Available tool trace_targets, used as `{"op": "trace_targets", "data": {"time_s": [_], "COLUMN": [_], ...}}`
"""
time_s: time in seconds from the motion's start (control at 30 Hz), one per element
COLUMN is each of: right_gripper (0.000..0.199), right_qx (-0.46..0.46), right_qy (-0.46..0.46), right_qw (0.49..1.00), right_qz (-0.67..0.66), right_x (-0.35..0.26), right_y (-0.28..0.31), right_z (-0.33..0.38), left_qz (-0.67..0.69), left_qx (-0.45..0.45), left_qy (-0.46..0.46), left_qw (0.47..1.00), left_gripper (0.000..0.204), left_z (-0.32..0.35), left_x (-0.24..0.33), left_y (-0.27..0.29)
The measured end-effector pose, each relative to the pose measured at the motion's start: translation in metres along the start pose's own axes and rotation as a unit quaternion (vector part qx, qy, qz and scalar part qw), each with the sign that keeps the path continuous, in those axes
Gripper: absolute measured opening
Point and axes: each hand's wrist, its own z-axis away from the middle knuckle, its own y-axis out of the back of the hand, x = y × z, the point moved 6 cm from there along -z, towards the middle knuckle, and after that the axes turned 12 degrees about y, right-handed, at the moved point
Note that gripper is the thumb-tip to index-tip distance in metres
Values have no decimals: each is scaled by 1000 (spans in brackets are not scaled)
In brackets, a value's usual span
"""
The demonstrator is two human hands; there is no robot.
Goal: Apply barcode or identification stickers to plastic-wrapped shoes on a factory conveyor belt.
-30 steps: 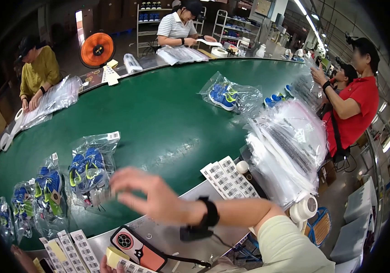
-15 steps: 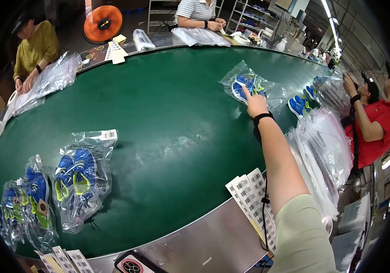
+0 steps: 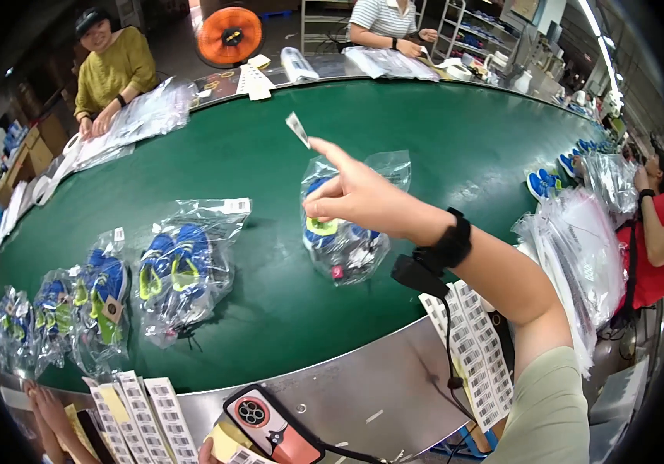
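Observation:
My right hand [image 3: 363,197] reaches over a bagged pair of blue-and-lime shoes [image 3: 323,236]. Its index finger points out with a small white sticker label [image 3: 298,129] clinging to the tip; the other fingers curl in. The hand hides part of this clear bag, and whether it touches the bag I cannot tell. At the lower edge a bit of my left hand [image 3: 207,452] shows, its fingertip against a yellow-backed label sheet [image 3: 227,442]. Left of the near pair lies another bagged pair [image 3: 185,263] with a white label on its bag's corner.
More bagged shoes [image 3: 104,290] line the green belt [image 3: 301,329] at left. Label sheets [image 3: 475,348] and a phone [image 3: 274,425] lie on the metal edge. Plastic bags [image 3: 580,255] pile at right. A co-worker's hands [image 3: 49,410] show lower left; other people stand around.
My right hand has moved left and nearer, and the sticker label now shows on its fingertip. The bagged pair beneath has shifted left and nearer. My left hand has come into view.

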Motion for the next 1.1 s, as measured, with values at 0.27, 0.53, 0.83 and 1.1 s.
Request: {"op": "trace_targets", "data": {"time_s": [0.27,0.53,0.83,1.1], "right_gripper": [13,17,12,10], "right_qx": [324,208,212,226], "right_qy": [118,72,50,53], "right_qw": [922,922,920,913], "right_qz": [174,319,325,335], "right_x": [2,77,102,112], "right_y": [119,75,85,77], "right_z": [-25,-15,-23,-27], "left_qz": [58,25,2,26], "left_qx": [-35,-28,-25,-28], "left_qy": [-7,-9,-9,5], "left_qw": [998,999,1000,999], "left_gripper": [47,46,46,46], "left_z": [1,4,2,3], "left_x": [-16,-19,-25,-22], "left_y": [-8,-5,-10,-14]}}
